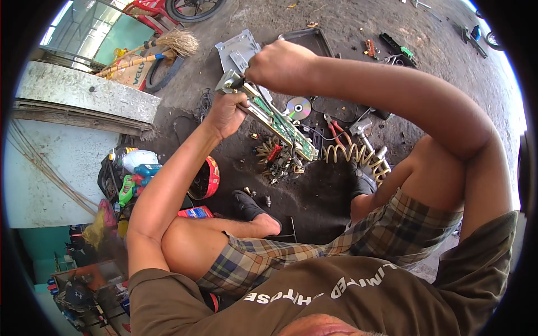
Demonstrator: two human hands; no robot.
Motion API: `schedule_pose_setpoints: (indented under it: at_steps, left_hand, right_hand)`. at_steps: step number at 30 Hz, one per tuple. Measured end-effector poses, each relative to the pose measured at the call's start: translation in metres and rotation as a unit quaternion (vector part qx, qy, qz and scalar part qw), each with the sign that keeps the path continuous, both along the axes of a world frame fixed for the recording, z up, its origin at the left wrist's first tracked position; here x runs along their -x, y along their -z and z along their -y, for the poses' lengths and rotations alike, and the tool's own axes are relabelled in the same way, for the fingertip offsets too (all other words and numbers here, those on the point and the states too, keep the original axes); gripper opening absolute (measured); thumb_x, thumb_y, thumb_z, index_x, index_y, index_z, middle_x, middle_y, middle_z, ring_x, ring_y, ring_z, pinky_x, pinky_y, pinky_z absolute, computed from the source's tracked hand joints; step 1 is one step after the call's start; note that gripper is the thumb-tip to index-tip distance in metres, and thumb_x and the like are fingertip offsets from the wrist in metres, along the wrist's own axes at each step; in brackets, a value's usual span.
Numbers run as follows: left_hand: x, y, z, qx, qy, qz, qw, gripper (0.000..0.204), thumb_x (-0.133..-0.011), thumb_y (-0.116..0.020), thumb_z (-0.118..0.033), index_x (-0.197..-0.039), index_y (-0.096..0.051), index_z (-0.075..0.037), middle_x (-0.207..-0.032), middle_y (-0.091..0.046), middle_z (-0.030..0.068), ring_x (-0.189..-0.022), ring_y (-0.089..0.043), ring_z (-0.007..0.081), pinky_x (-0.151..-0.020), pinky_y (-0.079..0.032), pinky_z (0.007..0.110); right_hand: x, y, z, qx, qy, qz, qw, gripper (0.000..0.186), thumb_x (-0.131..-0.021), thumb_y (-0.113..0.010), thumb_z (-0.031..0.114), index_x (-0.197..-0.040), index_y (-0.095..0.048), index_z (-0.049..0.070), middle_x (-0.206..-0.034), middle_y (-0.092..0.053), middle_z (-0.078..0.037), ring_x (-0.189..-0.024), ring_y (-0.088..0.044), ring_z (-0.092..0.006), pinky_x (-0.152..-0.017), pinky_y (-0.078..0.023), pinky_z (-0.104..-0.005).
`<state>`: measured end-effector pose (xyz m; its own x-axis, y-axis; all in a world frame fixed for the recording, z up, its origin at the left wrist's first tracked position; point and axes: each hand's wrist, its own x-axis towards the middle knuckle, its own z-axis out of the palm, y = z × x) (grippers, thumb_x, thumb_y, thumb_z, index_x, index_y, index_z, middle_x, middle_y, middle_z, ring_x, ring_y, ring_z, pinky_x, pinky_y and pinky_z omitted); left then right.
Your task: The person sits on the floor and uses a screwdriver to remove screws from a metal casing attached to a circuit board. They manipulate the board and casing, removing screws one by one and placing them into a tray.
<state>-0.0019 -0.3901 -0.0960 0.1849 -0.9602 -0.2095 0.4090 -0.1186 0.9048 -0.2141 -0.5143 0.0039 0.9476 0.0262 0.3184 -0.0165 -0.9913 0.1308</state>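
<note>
My left hand [227, 115] is closed round the upper end of a long metal strip with a green circuit board [286, 130] along it. The strip slants down to the right over the ground. My right hand [280, 64] is a fist at the strip's top end, beside a dark cable; what its fingers hold is hidden. Just beyond the hands lies a grey metal panel [238, 47]. Below the board's lower end sits a heap of small electronic parts [280, 167].
On the dirt floor lie a disc [298, 108], red-handled pliers [338, 130], a coiled beige hose [356, 155], a black tray [308, 39] and loose boards [398, 50]. A red round container [208, 178] and bottles [140, 159] stand to the left. A straw broom [176, 43] lies beyond.
</note>
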Motion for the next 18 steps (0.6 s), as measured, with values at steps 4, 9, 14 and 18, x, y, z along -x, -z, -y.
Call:
schedule_pose_setpoints:
  at_steps: [4,9,14,18]
  left_hand:
    - [-0.008,0.004,-0.001,0.008,0.003,0.003,1.0,0.034,-0.079,-0.054,0.012,-0.108,-0.065,-0.003,-0.104,-0.067,0.0088,-0.105,-0.067,0.0255,-0.106,-0.052,0.05]
    - [-0.007,-0.002,-0.004,0.006,-0.013,0.011,1.0,0.039,-0.079,-0.054,0.012,-0.113,-0.064,-0.004,-0.105,-0.066,0.0095,-0.104,-0.065,0.0247,-0.106,-0.051,0.049]
    - [-0.002,-0.015,-0.002,0.04,-0.012,-0.002,0.999,0.062,-0.079,-0.053,0.014,-0.137,-0.058,-0.009,-0.115,-0.063,0.0097,-0.109,-0.064,0.0259,-0.106,-0.051,0.048]
    - [0.004,-0.024,0.0,0.064,-0.034,-0.014,0.997,0.064,-0.077,-0.052,0.017,-0.136,-0.058,-0.008,-0.117,-0.062,0.0073,-0.112,-0.062,0.0252,-0.106,-0.051,0.045]
  right_hand:
    - [-0.002,0.015,0.002,0.103,-0.04,0.017,0.994,0.01,-0.088,-0.07,0.01,-0.097,-0.073,0.007,-0.088,-0.073,-0.008,-0.083,-0.079,-0.0284,-0.07,-0.064,-0.0407]
    - [-0.006,0.005,-0.011,-0.032,0.028,0.012,0.999,0.013,-0.085,-0.072,0.011,-0.094,-0.074,0.002,-0.089,-0.075,-0.015,-0.087,-0.079,-0.0329,-0.076,-0.063,-0.0451]
    - [-0.003,-0.013,0.0,-0.307,0.113,-0.002,0.945,0.024,-0.078,-0.074,0.012,-0.095,-0.075,-0.005,-0.09,-0.076,-0.026,-0.092,-0.077,-0.04,-0.083,-0.061,-0.0483]
    - [-0.013,-0.003,0.011,-0.539,0.175,-0.012,0.824,0.031,-0.08,-0.08,0.018,-0.095,-0.075,-0.009,-0.08,-0.074,-0.02,-0.071,-0.073,-0.027,-0.062,-0.057,-0.0404]
